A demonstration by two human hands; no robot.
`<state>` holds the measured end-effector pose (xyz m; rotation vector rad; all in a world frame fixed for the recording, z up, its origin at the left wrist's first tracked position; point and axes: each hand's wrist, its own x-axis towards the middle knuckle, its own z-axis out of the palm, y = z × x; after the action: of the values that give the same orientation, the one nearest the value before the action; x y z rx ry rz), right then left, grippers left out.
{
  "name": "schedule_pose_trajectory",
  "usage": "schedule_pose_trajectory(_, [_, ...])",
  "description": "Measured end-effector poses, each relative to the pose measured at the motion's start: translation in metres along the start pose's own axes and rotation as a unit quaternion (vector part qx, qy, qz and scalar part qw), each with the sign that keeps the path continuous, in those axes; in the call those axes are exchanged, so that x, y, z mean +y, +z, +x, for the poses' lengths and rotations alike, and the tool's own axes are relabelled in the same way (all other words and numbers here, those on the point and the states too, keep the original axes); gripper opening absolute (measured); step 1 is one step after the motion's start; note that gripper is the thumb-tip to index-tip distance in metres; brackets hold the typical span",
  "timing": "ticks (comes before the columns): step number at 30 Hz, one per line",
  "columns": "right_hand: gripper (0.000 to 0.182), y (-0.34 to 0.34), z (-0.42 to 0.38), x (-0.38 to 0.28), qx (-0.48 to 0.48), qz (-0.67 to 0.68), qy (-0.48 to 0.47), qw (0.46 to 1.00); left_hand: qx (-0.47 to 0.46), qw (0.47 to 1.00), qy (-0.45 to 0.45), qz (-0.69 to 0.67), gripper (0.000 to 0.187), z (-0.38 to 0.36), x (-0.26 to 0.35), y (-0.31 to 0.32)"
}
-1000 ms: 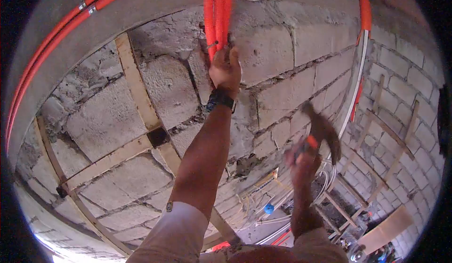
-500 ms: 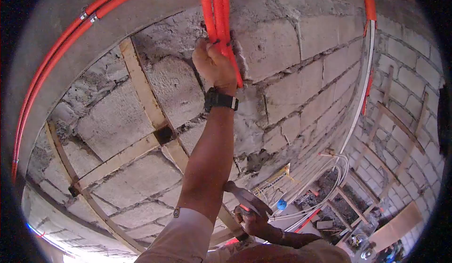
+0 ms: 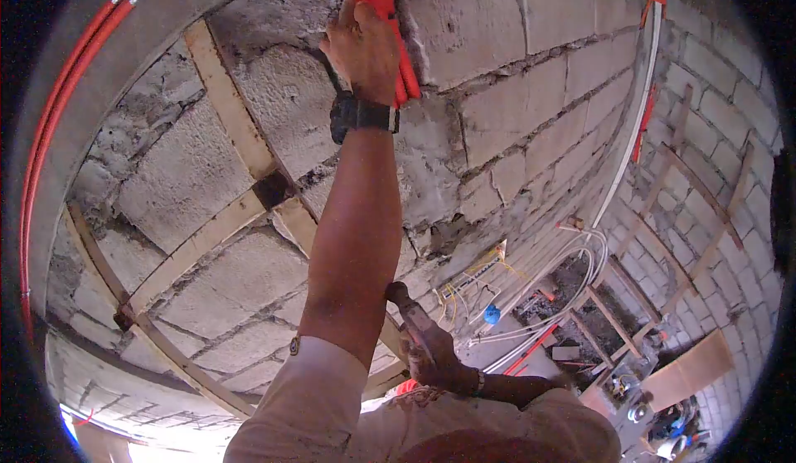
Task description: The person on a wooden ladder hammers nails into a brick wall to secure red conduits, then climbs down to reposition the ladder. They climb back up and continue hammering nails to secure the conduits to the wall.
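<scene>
Orange corrugated tubes point(image 3: 383, 3) hang in a bundle against the block wall. My left hand point(image 3: 362, 53), with a black watch on its wrist, is raised to the bundle's left side, its fingers closed at the tubes; the fingertips are partly hidden. Dark ties cross the bundle beside them. Low in the view, my right hand point(image 3: 433, 362) is closed around a hammer point(image 3: 412, 315) near my left forearm. The hammer's dark end points up and its handle is mostly covered by the hand.
A wooden lattice point(image 3: 228, 102) lies against the wall at left. More orange tubes point(image 3: 62, 90) curve along the concrete at far left. Pale coiled pipes point(image 3: 593, 256), a blue ball-like object point(image 3: 492, 314), boards and debris are at lower right. Wooden strips stand against the right wall.
The whole view has shifted, and the wall and tubes sit higher in it. My left hand has moved slightly up along the bundle. The hammer in my right hand has turned more upright.
</scene>
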<state>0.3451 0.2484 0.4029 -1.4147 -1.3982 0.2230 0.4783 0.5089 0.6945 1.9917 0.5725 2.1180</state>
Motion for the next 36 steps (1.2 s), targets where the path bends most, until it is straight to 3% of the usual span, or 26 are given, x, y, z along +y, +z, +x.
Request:
schedule_pose_trajectory(1, [0.021, -0.003, 0.001, -0.01, -0.004, -0.02, 0.042, 0.999, 0.003, 1.0, 0.0, -0.002, 0.045, 0.001, 0.002, -0.002])
schedule_pose_trajectory(2, [0.019, 0.002, -0.002, -0.008, 0.038, 0.121, 0.108, 0.986, -0.015, 1.0, 0.0, -0.012, 0.044, 0.001, 0.005, -0.007])
schedule_pose_trajectory(4, [0.019, 0.008, -0.003, -0.009, 0.072, 0.133, 0.088, 0.985, -0.028, 0.999, 0.004, -0.023, 0.044, 0.004, 0.016, -0.016])
schedule_pose_trajectory(6, [0.02, 0.016, -0.006, -0.003, 0.114, 0.145, 0.067, 0.981, -0.006, 0.99, -0.054, -0.129, 0.042, 0.005, 0.051, -0.028])
schedule_pose_trajectory(9, [0.024, 0.013, -0.001, 0.0, 0.097, 0.021, -0.025, 0.995, 0.058, 0.987, -0.005, -0.149, 0.041, 0.013, 0.071, -0.044])
schedule_pose_trajectory(11, [0.029, 0.007, 0.002, -0.014, 0.071, 0.034, 0.011, 0.997, 0.021, 0.975, 0.0, -0.222, 0.038, 0.012, 0.091, -0.071])
schedule_pose_trajectory(13, [0.03, 0.016, -0.001, -0.006, 0.114, 0.093, -0.028, 0.989, -0.03, 0.961, 0.056, -0.27, 0.037, 0.007, 0.112, -0.106])
schedule_pose_trajectory(14, [0.028, 0.027, -0.008, 0.009, 0.031, 0.195, 0.096, 0.976, -0.042, 0.97, 0.138, -0.195, 0.028, 0.011, 0.1, -0.121])
schedule_pose_trajectory(15, [0.026, 0.032, -0.007, 0.007, 0.099, 0.424, 0.232, 0.87, -0.084, 0.972, 0.221, -0.008, 0.027, 0.029, 0.084, -0.159])
schedule_pose_trajectory(16, [0.021, 0.007, 0.0, -0.031, 0.083, 0.265, 0.195, 0.941, -0.13, 0.93, 0.297, 0.172, 0.028, 0.043, 0.076, -0.192])
schedule_pose_trajectory(17, [0.018, 0.025, -0.006, 0.001, 0.1, 0.202, 0.045, 0.973, -0.138, 0.933, 0.283, 0.174, 0.028, 0.036, 0.081, -0.202])
schedule_pose_trajectory(19, [0.018, 0.013, 0.004, -0.011, 0.161, -0.025, -0.162, 0.973, -0.025, 0.972, 0.185, -0.14, 0.03, 0.009, 0.098, -0.232])
schedule_pose_trajectory(20, [0.018, 0.009, 0.004, -0.014, 0.152, -0.031, -0.154, 0.976, 0.044, 0.947, 0.128, -0.292, 0.032, -0.007, 0.104, -0.245])
schedule_pose_trajectory(21, [0.02, 0.007, 0.004, -0.018, 0.128, 0.001, -0.145, 0.981, 0.048, 0.948, 0.117, -0.291, 0.032, -0.024, 0.103, -0.258])
schedule_pose_trajectory(23, [0.022, 0.004, 0.004, -0.019, 0.096, 0.029, -0.132, 0.986, 0.038, 0.983, 0.097, -0.152, 0.039, -0.061, 0.093, -0.289])
schedule_pose_trajectory(25, [0.037, 0.004, 0.005, -0.016, 0.121, -0.039, -0.192, 0.973, -0.004, 1.0, 0.007, -0.026, 0.043, -0.101, 0.074, -0.316])
schedule_pose_trajectory(28, [0.038, 0.011, 0.002, -0.009, 0.115, -0.044, -0.156, 0.98, -0.061, 0.997, 0.005, -0.037, 0.035, -0.146, 0.042, -0.339])
schedule_pose_trajectory(30, [0.038, 0.009, 0.004, -0.016, 0.121, -0.022, -0.147, 0.981, -0.103, 0.99, -0.076, 0.058, 0.016, -0.154, 0.046, -0.342])
schedule_pose_trajectory(31, [0.032, 0.007, 0.006, -0.02, 0.136, -0.021, -0.161, 0.977, -0.104, 0.99, -0.075, 0.054, 0.016, -0.15, 0.047, -0.34])
schedule_pose_trajectory(33, [0.028, 0.007, 0.005, -0.021, 0.149, -0.024, -0.175, 0.973, -0.187, 0.975, 0.07, 0.102, 0.017, -0.122, 0.08, -0.317])
schedule_pose_trajectory(35, [0.039, 0.008, 0.004, -0.017, 0.139, -0.04, -0.185, 0.972, -0.248, 0.956, 0.147, 0.054, 0.017, -0.091, 0.104, -0.278])
schedule_pose_trajectory(36, [0.039, 0.007, 0.004, -0.016, 0.143, -0.042, -0.188, 0.971, -0.277, 0.928, 0.223, 0.11, 0.015, -0.076, 0.107, -0.254])
